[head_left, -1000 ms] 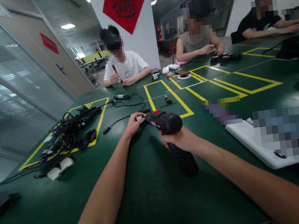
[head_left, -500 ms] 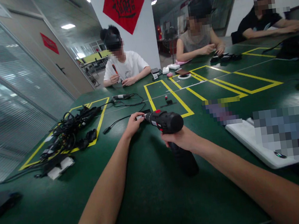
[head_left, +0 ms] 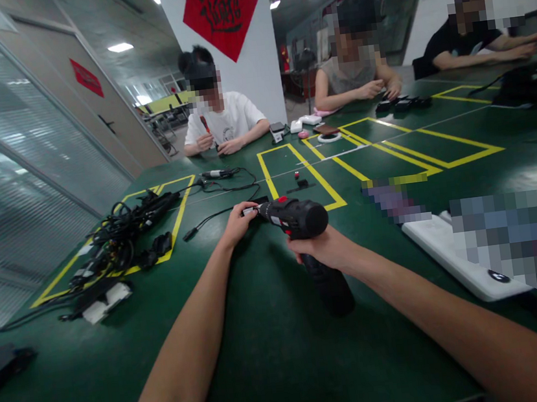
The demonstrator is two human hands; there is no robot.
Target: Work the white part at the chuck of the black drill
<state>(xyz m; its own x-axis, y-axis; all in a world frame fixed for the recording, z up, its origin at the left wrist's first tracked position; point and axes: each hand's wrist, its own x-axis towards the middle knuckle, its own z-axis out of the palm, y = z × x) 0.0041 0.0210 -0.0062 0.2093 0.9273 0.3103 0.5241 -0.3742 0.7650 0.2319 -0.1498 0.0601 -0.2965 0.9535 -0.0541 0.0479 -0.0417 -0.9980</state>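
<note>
My right hand (head_left: 320, 247) is wrapped round the grip of a black and red cordless drill (head_left: 304, 217), its nose pointing away and to the left. At the drill's tip, my left hand (head_left: 236, 223) grips a small black device with a white label (head_left: 249, 210). Its exact kind cannot be made out, as fingers and drill hide much of it. Just left of that hand, a thin black cable (head_left: 207, 220) ends in a plug on the table. Whether the bit touches the device is too small to tell.
Left on the green table (head_left: 268, 357) lies a tangled pile of black cables (head_left: 125, 228). A white device (head_left: 452, 263) with a blurred top stands at right. Yellow tape (head_left: 318, 182) marks rectangles ahead. Several people sit round the table, one holding a red screwdriver (head_left: 205, 124).
My hands, the drill and the small device keep nearly the same position. The view has shifted very slightly. At the right edge, another person's hand has changed position.
</note>
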